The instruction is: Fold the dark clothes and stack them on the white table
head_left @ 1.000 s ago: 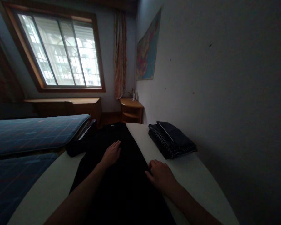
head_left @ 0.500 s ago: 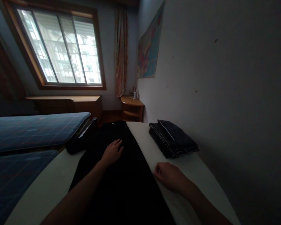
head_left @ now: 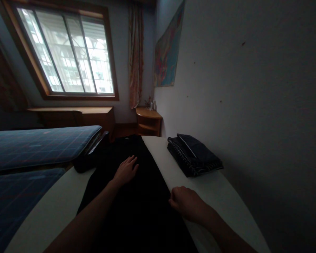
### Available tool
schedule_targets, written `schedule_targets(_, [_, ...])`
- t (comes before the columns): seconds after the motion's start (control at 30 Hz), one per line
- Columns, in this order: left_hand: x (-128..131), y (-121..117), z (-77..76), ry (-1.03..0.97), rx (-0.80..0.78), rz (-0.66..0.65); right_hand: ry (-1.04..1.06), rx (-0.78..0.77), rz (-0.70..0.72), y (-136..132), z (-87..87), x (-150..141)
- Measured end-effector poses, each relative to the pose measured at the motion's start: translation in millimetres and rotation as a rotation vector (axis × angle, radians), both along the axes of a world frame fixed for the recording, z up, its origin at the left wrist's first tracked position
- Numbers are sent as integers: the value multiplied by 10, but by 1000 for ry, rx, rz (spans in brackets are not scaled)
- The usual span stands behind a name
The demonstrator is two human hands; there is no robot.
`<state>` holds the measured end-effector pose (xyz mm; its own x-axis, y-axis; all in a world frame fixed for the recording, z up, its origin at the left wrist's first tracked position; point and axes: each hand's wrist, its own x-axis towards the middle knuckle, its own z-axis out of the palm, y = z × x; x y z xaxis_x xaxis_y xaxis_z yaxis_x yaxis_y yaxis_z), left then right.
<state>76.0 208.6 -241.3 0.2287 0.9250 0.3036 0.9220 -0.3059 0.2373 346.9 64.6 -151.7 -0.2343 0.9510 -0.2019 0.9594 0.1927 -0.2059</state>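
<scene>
A black shirt [head_left: 147, 211] lies spread lengthwise over a pale round-edged table, with a small white mark near its far end and a sleeve [head_left: 84, 164] out to the left. My left hand [head_left: 126, 170] rests flat on the upper middle of the cloth, fingers stretched out. At the shirt's right edge, my right hand [head_left: 186, 202] is closed, its thumb and curled fingers pinching the edge; the fingertips are partly hidden. Folded dark clothing [head_left: 193, 154] with light stitching sits in a stack beyond the right hand.
The table [head_left: 52, 207] curves toward me on both sides. Blue plaid mattresses [head_left: 42, 146] lie to the left. A wall [head_left: 265, 105] stands close on the right. Farther off are a desk [head_left: 97, 110], a corner shelf [head_left: 149, 114] and a window [head_left: 68, 56].
My right hand has gone from loosely spread fingers to closed, first shifting right, then slightly back left to the shirt's edge. The left hand has stayed nearly in place, its fingers spreading a little.
</scene>
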Motion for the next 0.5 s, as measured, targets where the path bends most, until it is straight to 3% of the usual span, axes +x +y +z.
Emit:
schedule_targets(0.3, [15, -1, -9, -30, 0, -4, -3, 7, -59, 14, 72, 73])
schedule_targets(0.5, [20, -42, 75, -62, 48, 17, 22, -2, -38, 1, 53, 44])
